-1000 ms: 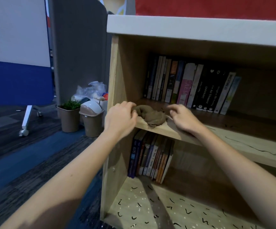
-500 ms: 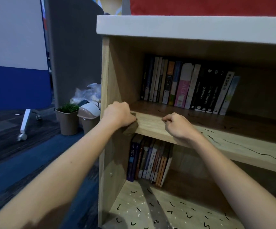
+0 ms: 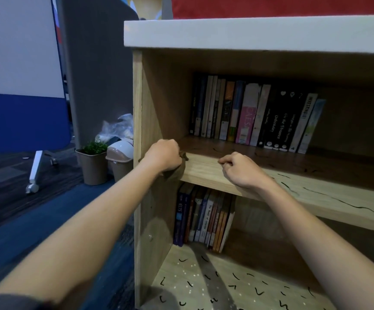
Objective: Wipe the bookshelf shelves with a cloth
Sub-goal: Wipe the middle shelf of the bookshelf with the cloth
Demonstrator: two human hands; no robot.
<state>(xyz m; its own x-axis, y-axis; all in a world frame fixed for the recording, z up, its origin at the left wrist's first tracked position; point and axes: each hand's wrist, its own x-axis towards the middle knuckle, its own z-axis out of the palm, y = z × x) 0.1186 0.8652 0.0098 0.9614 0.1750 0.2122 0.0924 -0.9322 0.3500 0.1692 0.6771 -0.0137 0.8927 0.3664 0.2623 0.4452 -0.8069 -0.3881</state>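
Observation:
A wooden bookshelf [image 3: 159, 97] fills the right of the view. My left hand [image 3: 162, 155] grips a brown cloth [image 3: 178, 170] bunched at the left front corner of the middle shelf [image 3: 204, 171]; most of the cloth is hidden under the fist and a fold hangs over the shelf's front edge. My right hand [image 3: 240, 170] rests on the same shelf's front edge a little to the right, fingers curled, holding nothing that I can see. A row of books [image 3: 253, 115] stands at the back of this shelf.
More books [image 3: 201, 218] lean at the left of the lower shelf [image 3: 237, 287]. Left of the bookshelf stand a small potted plant [image 3: 93, 163], a lidded bin [image 3: 120, 158] and a plastic bag. A grey partition and a wheeled blue-and-white panel [image 3: 20, 97] stand behind.
The cloth lay spread between both hands a second ago. My left hand has gathered it to the shelf's left corner, and my right hand has let go and curled into a fist.

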